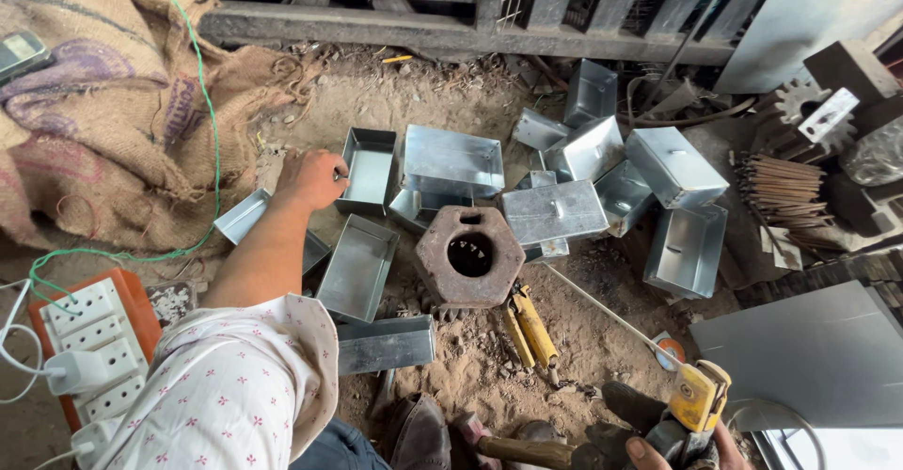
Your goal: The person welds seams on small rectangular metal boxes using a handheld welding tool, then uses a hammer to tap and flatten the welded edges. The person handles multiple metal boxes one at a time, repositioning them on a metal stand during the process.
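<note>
Overhead, a dirt workshop floor is recorded, scattered with shiny galvanised sheet-metal rectangular trays, thin-walled, open-topped and sharp-cornered. One such open grey metal tray (368,169) lies upright just beyond the left hand (310,178). The left arm is extended forward from a white sleeve with small red marks (240,385), forearm bare, wrist slightly bent. The fingers are curled, and the fingertips are seen at the near left rim of that tray; contact appears likely, but a firm grasp cannot be confirmed.

The right hand (673,451) is only partly in view at the bottom edge. It is closed around a yellow-headed welding electrode holder (698,397), from which a thin pale rod (602,312) runs up and left across the soil.

A rusty hexagonal iron block with a round central hole (469,255) sits in the middle of the floor, rough and pitted. A second long tray (357,268) lies just left of it, and a flat grey box section (386,343) lies nearer the body. Yellow-handled pliers (530,327) lie below the block. Further boxes, some closed with small tabs, are heaped to the right (673,164), touching and leaning on one another.

Coarse brown burlap sacking (103,103) is heaped at left, with a green wire (212,141) crossing it. A white socket strip on an orange board (89,334) lies at lower left with a white plug inserted. A bundle of brown rods (781,192) and a grey toothed gear (800,103) are noted at right. Nothing stands between the left hand and its tray.
</note>
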